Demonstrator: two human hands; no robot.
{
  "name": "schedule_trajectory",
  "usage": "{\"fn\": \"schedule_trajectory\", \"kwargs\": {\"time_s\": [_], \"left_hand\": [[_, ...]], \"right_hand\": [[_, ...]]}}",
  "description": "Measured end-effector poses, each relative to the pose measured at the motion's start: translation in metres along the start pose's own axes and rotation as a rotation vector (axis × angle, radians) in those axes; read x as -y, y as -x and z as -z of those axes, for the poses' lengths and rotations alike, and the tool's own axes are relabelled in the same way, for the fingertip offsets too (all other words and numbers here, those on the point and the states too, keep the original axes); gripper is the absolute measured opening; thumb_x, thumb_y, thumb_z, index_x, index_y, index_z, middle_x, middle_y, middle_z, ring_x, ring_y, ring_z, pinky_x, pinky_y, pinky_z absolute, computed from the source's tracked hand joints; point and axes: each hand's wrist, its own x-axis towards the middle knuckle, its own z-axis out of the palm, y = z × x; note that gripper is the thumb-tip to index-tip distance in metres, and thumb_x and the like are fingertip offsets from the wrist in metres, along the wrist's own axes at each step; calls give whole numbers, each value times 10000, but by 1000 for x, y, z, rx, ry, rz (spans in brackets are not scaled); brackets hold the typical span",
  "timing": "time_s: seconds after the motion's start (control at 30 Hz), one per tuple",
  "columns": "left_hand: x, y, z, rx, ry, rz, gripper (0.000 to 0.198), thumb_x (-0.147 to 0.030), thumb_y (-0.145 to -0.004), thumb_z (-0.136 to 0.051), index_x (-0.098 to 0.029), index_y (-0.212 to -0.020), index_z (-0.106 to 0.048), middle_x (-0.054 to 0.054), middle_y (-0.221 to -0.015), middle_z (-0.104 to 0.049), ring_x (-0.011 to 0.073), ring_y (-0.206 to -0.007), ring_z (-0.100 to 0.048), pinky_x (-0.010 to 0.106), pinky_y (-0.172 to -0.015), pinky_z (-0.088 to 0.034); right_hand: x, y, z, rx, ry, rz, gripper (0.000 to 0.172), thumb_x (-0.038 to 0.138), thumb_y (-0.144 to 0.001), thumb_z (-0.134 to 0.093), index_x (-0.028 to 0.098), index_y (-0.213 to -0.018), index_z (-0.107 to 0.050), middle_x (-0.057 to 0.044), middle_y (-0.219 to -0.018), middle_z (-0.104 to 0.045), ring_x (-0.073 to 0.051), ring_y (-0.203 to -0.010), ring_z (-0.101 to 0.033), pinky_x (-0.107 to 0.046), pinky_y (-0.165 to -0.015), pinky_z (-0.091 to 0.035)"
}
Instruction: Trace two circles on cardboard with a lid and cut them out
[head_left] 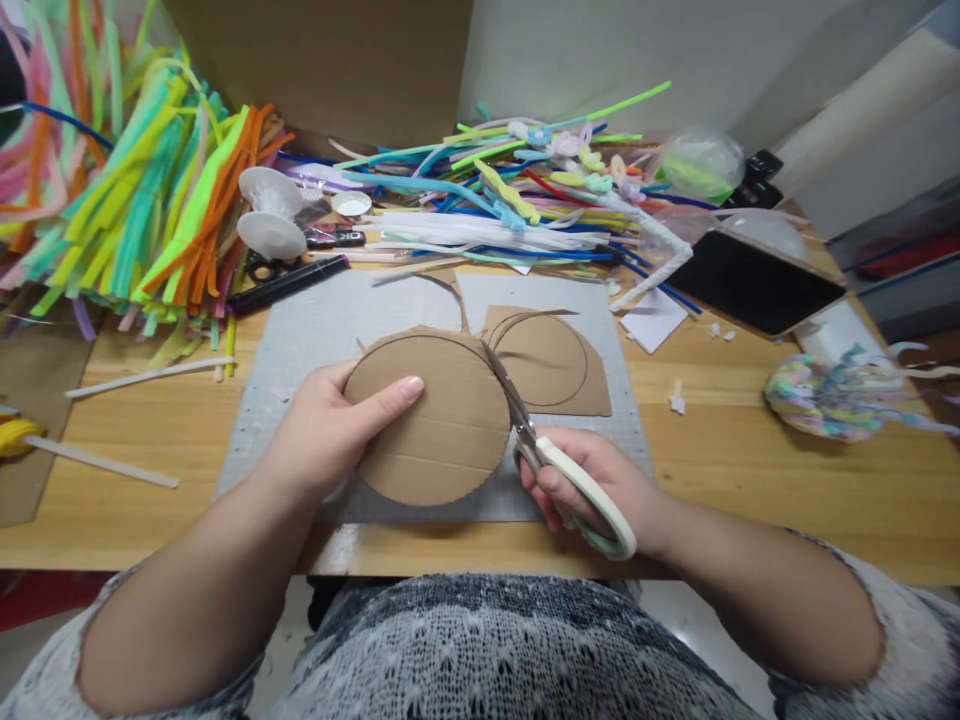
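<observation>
My left hand (337, 420) grips a round piece of brown cardboard (435, 430) by its left side, thumb flat on top and fingers hidden beneath. A dark drawn line follows its upper edge. In my right hand (592, 485) are scissors (592, 500) with pale handles, their blades at the disc's upper right edge. A thin cut strip curls away from the disc near the blade tips. Behind the scissors, on the grey mat (292, 330), lies another cardboard piece (592, 385) with a circle drawn on it.
Bundles of colourful pipe cleaners (150, 200) fill the back left, and more loose ones (487, 235) lie along the back. A white spool (271, 212) and a black marker (289, 285) sit behind the mat. On the right are a dark-screened phone (754, 280) and a pastel yarn bundle (825, 398). A glue gun's yellow part (15, 437) shows at left.
</observation>
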Motion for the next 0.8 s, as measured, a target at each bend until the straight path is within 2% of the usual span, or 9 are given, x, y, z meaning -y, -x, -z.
{"fn": "schedule_trajectory", "kwargs": {"time_s": [0.2, 0.33, 0.6, 0.8], "left_hand": [[8, -5, -2, 19, 142, -23, 361, -440, -684, -709, -174, -924, -664, 58, -849, -718, 251, -792, -673, 317, -648, -559], [9, -3, -7, -36, 125, -26, 379, -392, -650, -750, -159, -938, -670, 61, -855, -720, 255, -824, -671, 294, -650, -556], [4, 3, -8, 14, 1, 2, 400, -419, -621, -754, -144, -903, -685, 96, -867, -725, 275, -764, -675, 320, -598, -566], [5, 3, -7, 12, -7, -19, 385, -416, -621, -755, -151, -891, -689, 95, -860, -726, 277, -772, -675, 326, -604, -572]], "right_hand": [[-6, -4, -2, -101, -43, 23, 388, 535, -735, -616, 173, -716, -475, 52, -567, -473, -62, -453, -471, -196, -418, -378], [-9, -4, -3, -62, -93, 1, 408, 553, -727, -623, 172, -750, -481, 42, -613, -474, -65, -496, -473, -210, -459, -413], [-6, -1, 0, 47, -41, 99, 477, 640, -763, -528, 170, -812, -467, 16, -682, -452, -86, -568, -442, -240, -507, -404], [-7, -1, -2, 32, -95, 81, 467, 627, -755, -553, 171, -818, -476, 25, -668, -449, -84, -567, -442, -229, -484, -391]]}}
